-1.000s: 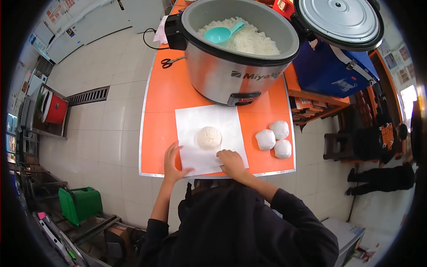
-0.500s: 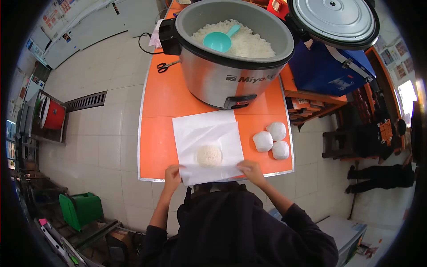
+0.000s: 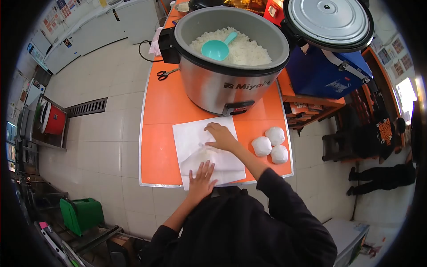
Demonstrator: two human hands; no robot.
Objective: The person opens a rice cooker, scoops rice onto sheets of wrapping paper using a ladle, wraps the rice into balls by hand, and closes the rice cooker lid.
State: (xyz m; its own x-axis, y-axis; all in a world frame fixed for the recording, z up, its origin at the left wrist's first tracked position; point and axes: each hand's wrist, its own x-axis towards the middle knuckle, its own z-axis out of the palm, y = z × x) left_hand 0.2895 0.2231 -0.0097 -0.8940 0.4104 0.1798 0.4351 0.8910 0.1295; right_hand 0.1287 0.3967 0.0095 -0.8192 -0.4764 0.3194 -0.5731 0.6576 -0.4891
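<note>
While the left hand lay palm down on the near part of a white paper sheet, the right hand was over the part closer to the rice cooker. The left grip was open, fingers spread, with nothing in it. The right grip was open too, a gap showing between the thumb and the bent fingers (whether its fingertips pressed on the sheet could not be told).

The sheet was on the orange tabletop, in front of the rice cooker, its near side folded up over a pale mound. The mound bulged between the two hands, mostly covered by the paper and the right hand.

Three round white bundles sat close together in front of the rice cooker and to its right, just beside the sheet. Black-handled scissors lay just left of the rice cooker. Inside it, a turquoise scoop rested on white rice. The lid was open on the rice cooker's right side, above a blue cooler box.
</note>
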